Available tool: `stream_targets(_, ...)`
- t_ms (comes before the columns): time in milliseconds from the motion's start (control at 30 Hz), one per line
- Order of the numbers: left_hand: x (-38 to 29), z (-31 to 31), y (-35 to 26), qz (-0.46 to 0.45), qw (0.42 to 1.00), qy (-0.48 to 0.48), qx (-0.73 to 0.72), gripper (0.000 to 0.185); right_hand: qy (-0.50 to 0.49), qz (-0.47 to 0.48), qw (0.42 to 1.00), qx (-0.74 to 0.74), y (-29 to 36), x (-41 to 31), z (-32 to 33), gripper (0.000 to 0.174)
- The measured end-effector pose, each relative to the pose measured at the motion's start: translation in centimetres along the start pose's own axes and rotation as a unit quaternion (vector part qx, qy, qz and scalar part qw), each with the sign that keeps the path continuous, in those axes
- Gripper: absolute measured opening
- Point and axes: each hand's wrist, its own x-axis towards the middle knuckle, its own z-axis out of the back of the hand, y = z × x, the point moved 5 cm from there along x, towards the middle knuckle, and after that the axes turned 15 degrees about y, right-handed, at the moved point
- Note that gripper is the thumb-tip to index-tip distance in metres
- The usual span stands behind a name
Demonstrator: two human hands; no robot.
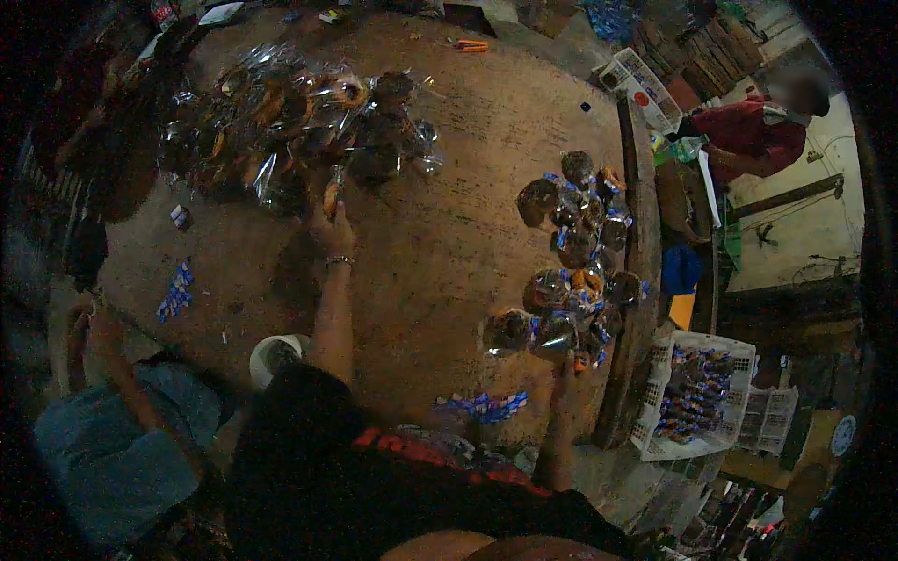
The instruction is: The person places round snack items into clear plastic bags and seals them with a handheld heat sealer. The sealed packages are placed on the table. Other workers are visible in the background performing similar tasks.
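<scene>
My left hand (334, 230) reaches forward to the near edge of a heap of clear plastic packets (273, 133) with brown contents. Its fingers pinch a small packet (331, 199) that shows orange-brown. On the right, my right hand (565, 375) is at the near end of a second group of packets (575, 238), which carry blue-and-white labels. A small orange-red thing (581, 365) shows beside its fingers; whether the hand grips it or a packet is too dark to tell. Loose blue-and-white labels (484, 407) lie on the wooden table (435, 280) close to my body.
More labels (175, 291) and a white container (277, 354) are on the left, near another person's arm (119, 357). An orange-handled tool (471, 46) lies at the far side. Beyond the raised right edge (624, 336) stands a white crate (694, 393) of labelled packets. A person in red (754, 137) is farther right.
</scene>
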Motion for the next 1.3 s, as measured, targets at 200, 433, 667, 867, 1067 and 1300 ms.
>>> stream_targets(200,-19.7,-6.5,-10.0,0.000,0.851,0.315,-0.421,0.041,0.297,0.009,0.941,0.162,4.8,-2.5,-6.9,0.034)
stream_targets(433,-32.1,-10.9,-21.5,0.047,0.722,0.587,-0.364,0.052,0.253,0.015,0.922,0.292,9.6,-4.3,-3.3,0.049)
stream_targets(667,-38.5,-12.3,-22.9,0.060,0.751,0.655,-0.053,0.058,0.336,0.053,0.926,0.164,6.2,-5.6,3.5,0.055)
stream_targets(867,-43.9,-14.7,-20.9,0.078,0.796,0.577,-0.167,0.047,0.237,0.085,0.965,0.069,4.6,-6.9,6.5,0.026)
stream_targets(1067,-44.3,-15.7,-17.1,0.028,0.825,0.525,-0.208,0.045,0.285,-0.012,0.920,0.268,2.8,-6.9,6.9,0.020)
stream_targets(1300,-42.8,-16.5,-12.6,0.051,0.830,0.523,-0.186,0.043,0.286,-0.004,0.942,0.178,1.0,-6.9,4.3,0.022)
